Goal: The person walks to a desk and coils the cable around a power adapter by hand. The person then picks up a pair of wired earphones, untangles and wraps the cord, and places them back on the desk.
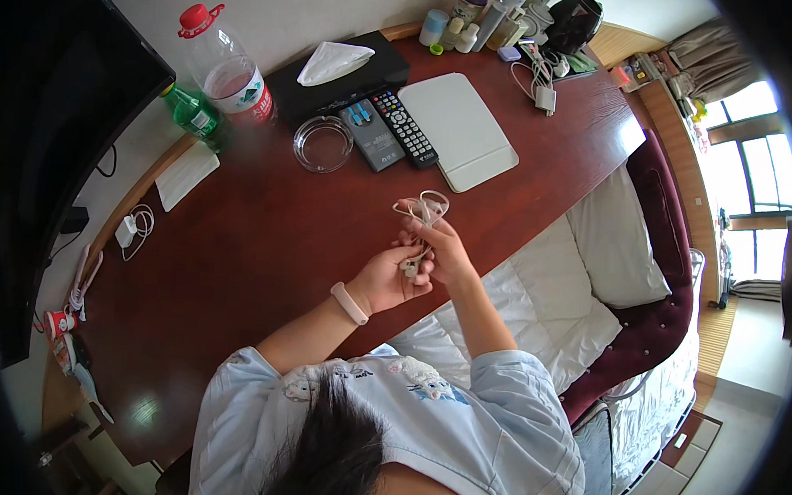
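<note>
Both hands meet over the dark red wooden desk (pixel 266 234) near its right edge. My right hand (pixel 442 246) pinches a looped white earphone cable (pixel 425 207), whose coils stick up above the fingers. My left hand (pixel 386 278), with a pale pink band on the wrist, holds the lower end of the same cable, where the small white earbuds (pixel 410 267) hang between the two hands.
On the desk's far side lie a clear glass ashtray (pixel 323 143), two remote controls (pixel 390 130), a white pad (pixel 461 129), a black tissue box (pixel 341 71) and two bottles (pixel 223 76). A white charger (pixel 128 230) lies at left. A bed with white pillows (pixel 618 246) stands at right.
</note>
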A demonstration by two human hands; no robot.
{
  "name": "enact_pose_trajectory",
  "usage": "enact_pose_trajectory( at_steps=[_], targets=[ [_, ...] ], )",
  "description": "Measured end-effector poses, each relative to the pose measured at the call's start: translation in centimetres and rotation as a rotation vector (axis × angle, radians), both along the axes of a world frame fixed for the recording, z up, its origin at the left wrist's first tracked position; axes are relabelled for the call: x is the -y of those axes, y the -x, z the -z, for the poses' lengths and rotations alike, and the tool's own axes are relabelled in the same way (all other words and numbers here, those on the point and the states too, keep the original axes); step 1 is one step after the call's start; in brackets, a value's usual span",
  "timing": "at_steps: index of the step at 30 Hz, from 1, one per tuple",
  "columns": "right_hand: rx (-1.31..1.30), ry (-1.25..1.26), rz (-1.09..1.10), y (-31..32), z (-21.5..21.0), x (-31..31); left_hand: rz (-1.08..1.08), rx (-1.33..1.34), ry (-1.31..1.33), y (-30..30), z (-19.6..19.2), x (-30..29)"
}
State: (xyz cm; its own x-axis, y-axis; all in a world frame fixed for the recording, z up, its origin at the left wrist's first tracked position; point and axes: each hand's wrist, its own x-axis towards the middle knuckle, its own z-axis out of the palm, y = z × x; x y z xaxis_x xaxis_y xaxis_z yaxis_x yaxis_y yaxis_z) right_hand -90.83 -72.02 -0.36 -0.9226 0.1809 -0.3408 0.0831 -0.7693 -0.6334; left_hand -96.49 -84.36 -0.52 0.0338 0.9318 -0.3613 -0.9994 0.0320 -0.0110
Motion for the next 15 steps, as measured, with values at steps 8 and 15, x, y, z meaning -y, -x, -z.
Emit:
enact_pose_trajectory(
  at_steps=[8, 15],
  targets=[
    [0.632, -1.068, -0.122, 7.1, -1.9, -26.7, -0.338, -2.597, 0.850, 5.4, 3.4, 3.4],
    [0.608, -2.106, 0.263, 16.7, 0.1, -35.5, 0.032, -2.635, 1.148, 7.7, 6.1, 6.2]
  ],
)
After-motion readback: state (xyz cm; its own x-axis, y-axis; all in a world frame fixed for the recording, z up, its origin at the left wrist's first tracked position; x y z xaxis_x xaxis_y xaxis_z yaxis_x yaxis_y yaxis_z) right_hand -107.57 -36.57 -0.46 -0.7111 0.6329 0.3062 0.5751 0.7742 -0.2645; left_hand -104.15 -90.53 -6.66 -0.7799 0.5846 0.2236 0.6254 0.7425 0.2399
